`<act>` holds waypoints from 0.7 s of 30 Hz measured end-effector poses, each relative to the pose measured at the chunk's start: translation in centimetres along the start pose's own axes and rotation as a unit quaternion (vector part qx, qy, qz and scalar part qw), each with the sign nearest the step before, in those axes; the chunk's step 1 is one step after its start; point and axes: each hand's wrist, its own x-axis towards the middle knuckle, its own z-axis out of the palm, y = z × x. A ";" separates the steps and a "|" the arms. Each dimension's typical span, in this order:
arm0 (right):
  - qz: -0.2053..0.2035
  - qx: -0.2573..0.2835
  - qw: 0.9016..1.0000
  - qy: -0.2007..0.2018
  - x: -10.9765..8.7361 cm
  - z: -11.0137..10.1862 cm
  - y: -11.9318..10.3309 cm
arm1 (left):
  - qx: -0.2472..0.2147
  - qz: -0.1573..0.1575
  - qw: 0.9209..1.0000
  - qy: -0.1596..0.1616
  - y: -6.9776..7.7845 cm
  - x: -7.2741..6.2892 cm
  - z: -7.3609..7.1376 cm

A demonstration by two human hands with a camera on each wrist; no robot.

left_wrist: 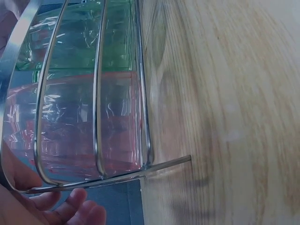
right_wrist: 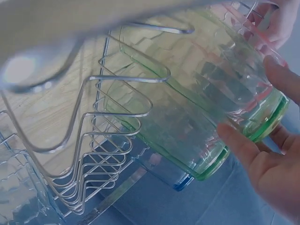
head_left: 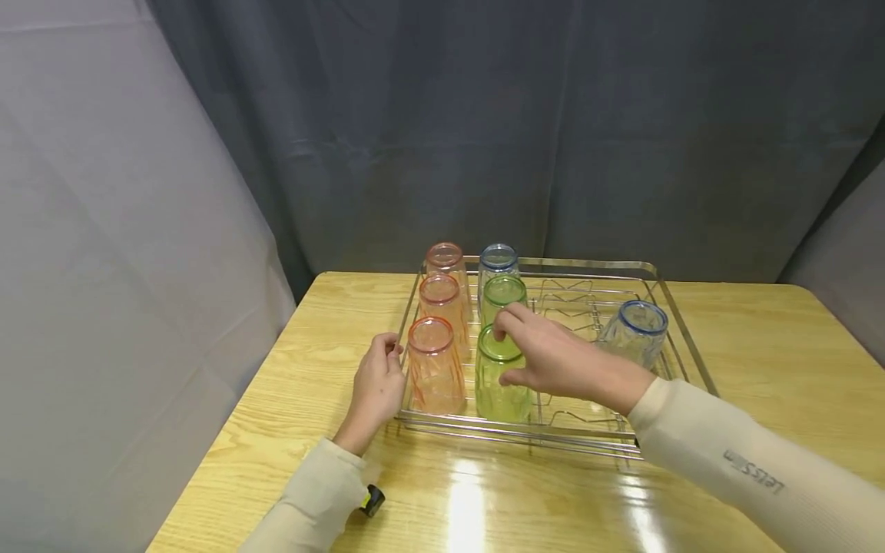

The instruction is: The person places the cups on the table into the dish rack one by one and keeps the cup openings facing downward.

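Note:
My left hand [head_left: 379,384] grips the left rim of a wire drying rack [head_left: 588,442], its thumb inside and fingers outside in the left wrist view. My right hand [head_left: 556,357] reaches over the front yellow-green glass [head_left: 503,392], thumb and fingers curled about its upper end. In the right wrist view, one fingertip lies between this glass and the green glass [right_wrist: 154,126] behind it. The glasses stand bottom-up. Left of them is a row of orange-red glasses, the front orange glass [head_left: 435,380] nearest my left hand.
A blue-rimmed glass [head_left: 498,257] stands at the back of the green row. Another blue-rimmed glass [head_left: 632,338] leans on the rack's right side. A small black and yellow object [head_left: 372,501] shows by my left sleeve on the wooden table [head_left: 263,438]. Grey curtains [head_left: 442,138] hang behind.

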 end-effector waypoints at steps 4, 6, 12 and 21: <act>0.002 0.004 1.000 -0.001 0.4 0.3 -0.5 | 0.005 -0.006 1.000 0.007 -0.1 -0.1 -0.3; -0.002 0.008 1.000 -0.003 0.6 0.5 -0.7 | 0.006 -0.009 1.000 0.006 -0.2 -0.3 -0.5; 0.003 0.015 1.000 0.012 0.6 0.7 -0.9 | -0.002 -0.003 1.000 -0.007 -0.3 -0.3 -0.6; 0.003 -0.014 1.000 -0.011 0.2 -0.2 -0.6 | 0.002 -0.004 1.000 -0.009 -0.2 -0.2 -0.4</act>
